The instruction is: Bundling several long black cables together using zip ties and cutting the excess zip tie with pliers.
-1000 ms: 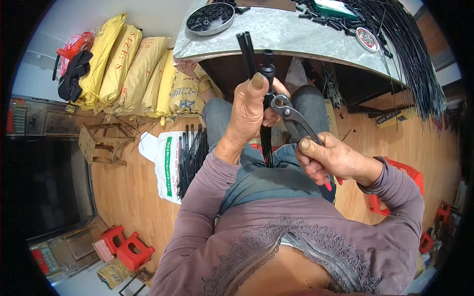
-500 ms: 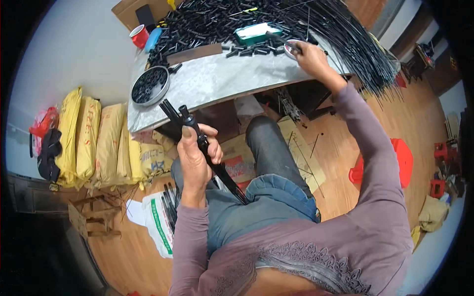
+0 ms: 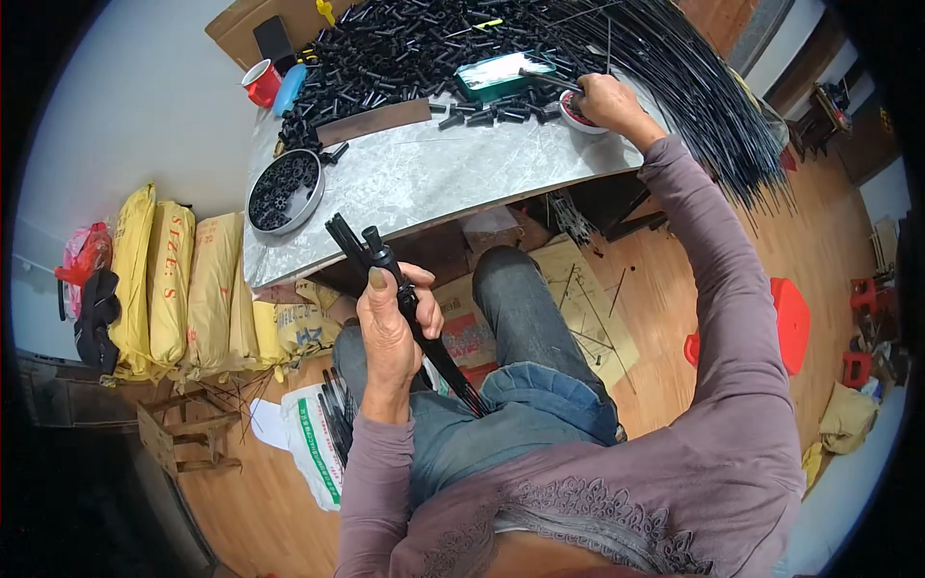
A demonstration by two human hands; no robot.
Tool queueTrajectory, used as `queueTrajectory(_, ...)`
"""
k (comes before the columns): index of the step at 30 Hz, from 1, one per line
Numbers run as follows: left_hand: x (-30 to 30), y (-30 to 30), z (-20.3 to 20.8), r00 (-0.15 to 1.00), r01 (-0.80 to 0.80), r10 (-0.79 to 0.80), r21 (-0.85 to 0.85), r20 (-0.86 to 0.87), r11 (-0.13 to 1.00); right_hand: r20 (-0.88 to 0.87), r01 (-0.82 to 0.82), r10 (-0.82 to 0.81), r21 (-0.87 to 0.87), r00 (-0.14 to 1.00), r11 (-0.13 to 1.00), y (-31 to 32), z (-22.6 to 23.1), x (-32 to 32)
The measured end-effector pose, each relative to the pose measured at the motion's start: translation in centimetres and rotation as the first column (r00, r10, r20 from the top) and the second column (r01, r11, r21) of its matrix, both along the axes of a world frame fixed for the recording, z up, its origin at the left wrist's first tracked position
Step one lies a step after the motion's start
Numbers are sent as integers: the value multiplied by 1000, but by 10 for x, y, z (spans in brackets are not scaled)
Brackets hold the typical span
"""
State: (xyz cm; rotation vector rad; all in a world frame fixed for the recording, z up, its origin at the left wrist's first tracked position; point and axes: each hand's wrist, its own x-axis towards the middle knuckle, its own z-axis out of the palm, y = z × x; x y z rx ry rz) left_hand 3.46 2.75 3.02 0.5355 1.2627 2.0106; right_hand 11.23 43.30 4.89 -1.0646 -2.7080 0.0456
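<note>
My left hand [image 3: 390,332] is closed around a bundle of black rods with a tubular fitting [image 3: 378,249], which looks like a folded umbrella frame. The bundle leans, its upper ends near the table edge and its thin lower ends by my lap. At the far right of the table, my right hand [image 3: 612,101] is closed on a slim dark tool [image 3: 547,79] whose exact kind I cannot make out. The tool points left toward a green-sided box [image 3: 491,90] with a whitish top. Right below those fingers sits a small white bowl [image 3: 580,121] with something red inside, partly hidden.
Small black tubular parts [image 3: 385,63] heap the table [image 3: 414,173]. Long black rods [image 3: 684,96] overhang its right side. A round tin of black rings [image 3: 287,191] stands at left, below a red cup [image 3: 260,85]. Yellow sacks [image 3: 171,279] line the wall; a red stool [image 3: 790,328] is at right.
My right hand has shifted slightly right and turned lower over the white bowl, still gripping the tool. The left hand keeps its hold on the bundle, now slightly lower and to the right in view.
</note>
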Motion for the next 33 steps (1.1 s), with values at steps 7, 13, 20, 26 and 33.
queueTrajectory(7,4,-8,5,999,-54,54,-10,-5,998,-198,8,-78,-335,977,942,-9,20,11)
queueTrajectory(13,20,-18,11,984,-172,171,-19,-43,985,-700,-741,-246,-616,671,-267,-148,10,14)
queueTrajectory(20,24,-40,17,952,-286,290,51,-102,957,-577,-665,-344,-555,740,-499,-302,0,-7)
queueTrajectory(26,22,-62,12,909,-386,391,58,-146,921,-652,-686,-250,-589,716,-428,-345,8,-16)
queueTrajectory(33,19,-67,4,885,-433,438,62,-159,899,-625,-683,-275,-676,731,-277,-364,10,-17)
